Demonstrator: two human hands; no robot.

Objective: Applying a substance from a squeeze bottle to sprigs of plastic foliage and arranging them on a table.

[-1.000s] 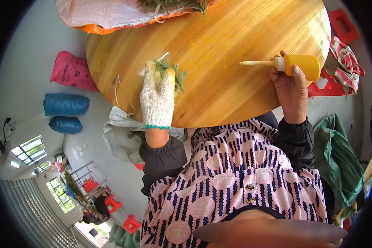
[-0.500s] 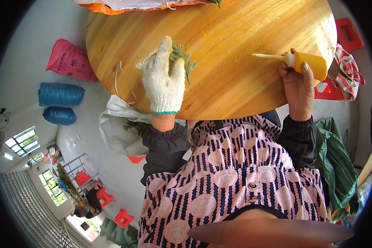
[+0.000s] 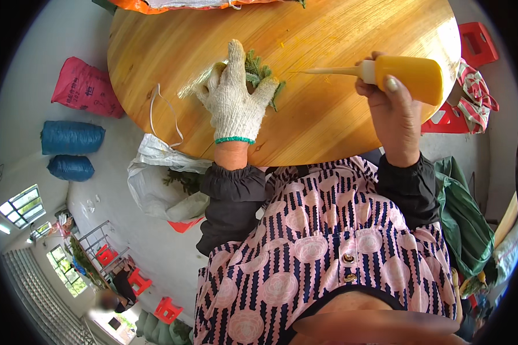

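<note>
left hand (image 3: pixel 234 100): in a white knitted work glove with a green cuff band, laid palm down and fingers spread flat on a green sprig (image 3: pixel 261 75), pressing it to the table; not closed around it.

green sprig: small needle-leaved cutting, lying on the table under and just past the gloved fingers, its tips showing at the fingertips and to the right of them.

right hand (image 3: pixel 392 109): bare, closed around a yellow squeeze bottle (image 3: pixel 411 75), thumb on top.

yellow squeeze bottle: held on its side above the table's right part, long pale nozzle (image 3: pixel 328 71) pointing left toward the sprig; nozzle tip near the sprig but apart from it.

table (image 3: pixel 305 132): round, of varnished light wood, faint yellow smears near the top middle.

white cord (image 3: pixel 158 115): thin loop lying on the table just left of the gloved hand.

sack with orange edge (image 3: pixel 172 6): at the table's far rim, mostly cut off.

white bag (image 3: pixel 155 184): on the floor beside the table's near left edge, green stems inside.

red bag (image 3: pixel 83 89) and two blue rolled bundles (image 3: pixel 72 138): on the floor to the left.

red stool (image 3: pixel 477 43): right of the table.

clothing: dark sleeves, pink and navy patterned top.
</note>
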